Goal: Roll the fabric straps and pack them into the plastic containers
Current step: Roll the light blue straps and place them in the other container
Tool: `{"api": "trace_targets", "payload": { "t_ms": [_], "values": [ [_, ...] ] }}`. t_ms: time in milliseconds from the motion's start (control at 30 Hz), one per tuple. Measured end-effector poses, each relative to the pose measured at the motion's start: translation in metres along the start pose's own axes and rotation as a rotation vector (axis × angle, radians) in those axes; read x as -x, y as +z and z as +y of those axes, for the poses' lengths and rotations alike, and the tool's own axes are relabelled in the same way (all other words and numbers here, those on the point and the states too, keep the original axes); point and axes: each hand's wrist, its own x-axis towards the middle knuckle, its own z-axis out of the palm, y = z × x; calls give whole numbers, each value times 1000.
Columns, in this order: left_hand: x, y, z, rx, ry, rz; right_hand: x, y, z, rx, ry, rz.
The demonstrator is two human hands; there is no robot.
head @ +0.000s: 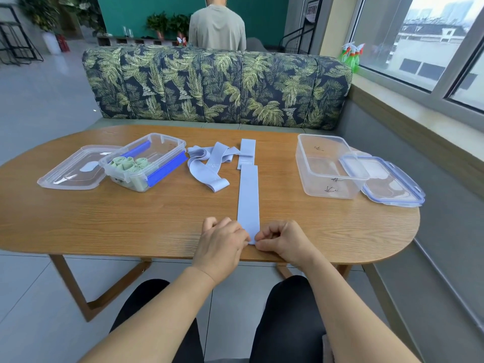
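Note:
A light blue fabric strap [248,195] lies flat and straight on the wooden table [131,216], running away from me. My left hand [221,243] and my right hand [281,239] pinch its near end at the table's front edge, fingers curled. More blue straps [209,166] lie loosely tangled behind it, and another flat one [247,151] lies further back. On the left, a clear container [146,163] with blue clips holds several rolled green straps [128,163]. An empty clear container [330,166] stands on the right.
A clear lid [70,171] lies left of the green-strap container. A blue-rimmed lid [387,179] leans against the empty container. A leaf-patterned sofa [217,85] backs the table, with a person standing behind it. A window wall runs along the right.

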Motion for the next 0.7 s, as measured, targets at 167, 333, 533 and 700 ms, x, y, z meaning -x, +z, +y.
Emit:
{"api": "trace_targets", "payload": {
  "t_ms": [167,333,533,700],
  "values": [
    [0,3,-3,44,-2,-2,-3,3,7,83,-58,52],
    [-2,2,-7,110,-12,-33,-4,4,9,137,-103,77],
    [-2,-1,-9,183,-99,-94,1,3,7,189,-140,86],
    [-3,-2,-7,210,-186,-129,2,3,7,191,-125,108]
  ]
}}
